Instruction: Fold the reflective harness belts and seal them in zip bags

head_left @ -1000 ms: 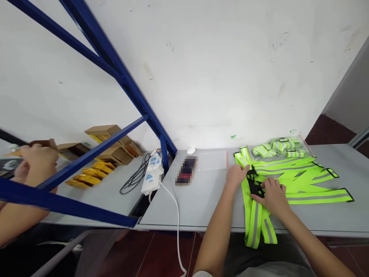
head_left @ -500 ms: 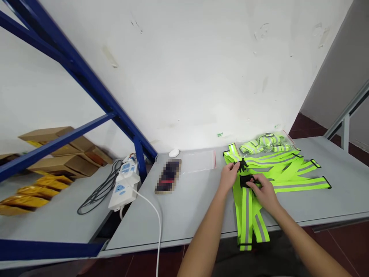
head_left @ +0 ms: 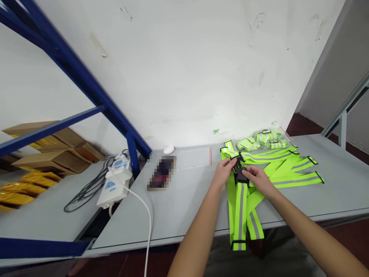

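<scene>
A neon yellow reflective vest (head_left: 276, 169) made of straps with grey bands lies spread on the grey table (head_left: 184, 200). Two of its straps hang over the front edge. My left hand (head_left: 224, 172) and my right hand (head_left: 257, 178) meet at a black plastic buckle (head_left: 240, 173) on the vest. Both hands pinch the buckle between their fingers, the left from the left side, the right from the right. Behind the vest lies a clear bag (head_left: 263, 139) filled with rolled vests of the same kind.
An empty clear zip bag (head_left: 194, 157), a blurred dark phone-sized object (head_left: 161, 174) and a small white round item (head_left: 168, 149) lie left of the vest. A white power strip (head_left: 113, 184) with cables, cardboard boxes (head_left: 54, 156) and a blue rack frame (head_left: 86, 90) stand at the left.
My view has swung to the right, and another person's hands at the far left have left it. My two hands have closed in on the black buckle and lifted it slightly.
</scene>
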### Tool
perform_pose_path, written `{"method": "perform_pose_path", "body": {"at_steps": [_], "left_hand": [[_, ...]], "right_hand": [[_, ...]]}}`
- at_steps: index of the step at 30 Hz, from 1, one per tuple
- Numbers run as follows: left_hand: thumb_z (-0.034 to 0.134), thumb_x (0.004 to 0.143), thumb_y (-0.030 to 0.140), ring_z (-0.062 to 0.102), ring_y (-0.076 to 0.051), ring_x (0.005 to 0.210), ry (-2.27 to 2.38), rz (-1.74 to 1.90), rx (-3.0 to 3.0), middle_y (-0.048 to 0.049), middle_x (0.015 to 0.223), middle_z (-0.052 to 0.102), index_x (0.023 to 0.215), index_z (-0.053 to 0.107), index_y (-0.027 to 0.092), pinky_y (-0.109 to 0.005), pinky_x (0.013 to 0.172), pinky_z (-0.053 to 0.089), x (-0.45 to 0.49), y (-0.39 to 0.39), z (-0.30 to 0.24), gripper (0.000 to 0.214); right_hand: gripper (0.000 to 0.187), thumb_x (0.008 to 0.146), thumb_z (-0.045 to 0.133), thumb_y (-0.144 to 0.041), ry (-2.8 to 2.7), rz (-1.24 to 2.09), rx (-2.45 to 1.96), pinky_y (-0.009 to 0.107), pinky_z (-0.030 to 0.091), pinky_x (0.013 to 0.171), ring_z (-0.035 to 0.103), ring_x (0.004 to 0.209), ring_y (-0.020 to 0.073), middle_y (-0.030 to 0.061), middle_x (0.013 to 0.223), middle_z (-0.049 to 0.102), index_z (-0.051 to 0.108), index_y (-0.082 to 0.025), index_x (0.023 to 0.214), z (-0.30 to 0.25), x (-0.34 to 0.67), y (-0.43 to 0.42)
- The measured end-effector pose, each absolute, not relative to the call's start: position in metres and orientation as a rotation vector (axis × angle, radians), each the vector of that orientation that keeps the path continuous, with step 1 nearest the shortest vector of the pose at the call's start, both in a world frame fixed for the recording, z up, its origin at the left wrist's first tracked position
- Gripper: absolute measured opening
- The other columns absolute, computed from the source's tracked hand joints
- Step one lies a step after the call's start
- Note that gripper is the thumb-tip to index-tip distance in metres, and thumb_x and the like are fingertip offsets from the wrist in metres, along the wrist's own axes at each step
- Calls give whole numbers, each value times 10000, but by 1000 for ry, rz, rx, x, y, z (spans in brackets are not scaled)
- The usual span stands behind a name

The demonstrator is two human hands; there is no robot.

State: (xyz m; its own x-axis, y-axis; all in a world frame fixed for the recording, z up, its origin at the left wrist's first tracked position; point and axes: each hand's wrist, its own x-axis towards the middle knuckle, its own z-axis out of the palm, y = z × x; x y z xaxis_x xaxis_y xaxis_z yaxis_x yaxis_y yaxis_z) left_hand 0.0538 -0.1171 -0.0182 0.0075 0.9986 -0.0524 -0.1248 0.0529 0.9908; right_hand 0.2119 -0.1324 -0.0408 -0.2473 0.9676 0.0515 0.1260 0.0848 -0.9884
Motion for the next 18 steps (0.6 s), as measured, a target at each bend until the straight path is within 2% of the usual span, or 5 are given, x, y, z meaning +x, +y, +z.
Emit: {"method": "perform_pose_path", "body": {"at_steps": [8, 18], "left_hand": [[660, 696, 588, 402, -114, 606, 1176, 1216, 1065, 33, 603, 430, 614, 507, 175, -248, 590, 308, 55, -119, -17, 448], [651, 729, 569, 237, -91, 562, 1236, 1135, 1175, 63, 585, 240, 571, 350, 189, -245, 533, 185, 53, -120, -15, 510]], "right_hand": [[415, 788, 627, -540, -1503, 1354, -1118, 247, 227, 524, 294, 560, 103, -56, 609, 323, 424, -204, 651, -42, 216, -130], [398, 780, 652, -526, -1405, 1421, -1127, 258, 227, 548, 301, 581, 110, -54, 623, 333, 458, -199, 663, -47, 217, -126]]}}
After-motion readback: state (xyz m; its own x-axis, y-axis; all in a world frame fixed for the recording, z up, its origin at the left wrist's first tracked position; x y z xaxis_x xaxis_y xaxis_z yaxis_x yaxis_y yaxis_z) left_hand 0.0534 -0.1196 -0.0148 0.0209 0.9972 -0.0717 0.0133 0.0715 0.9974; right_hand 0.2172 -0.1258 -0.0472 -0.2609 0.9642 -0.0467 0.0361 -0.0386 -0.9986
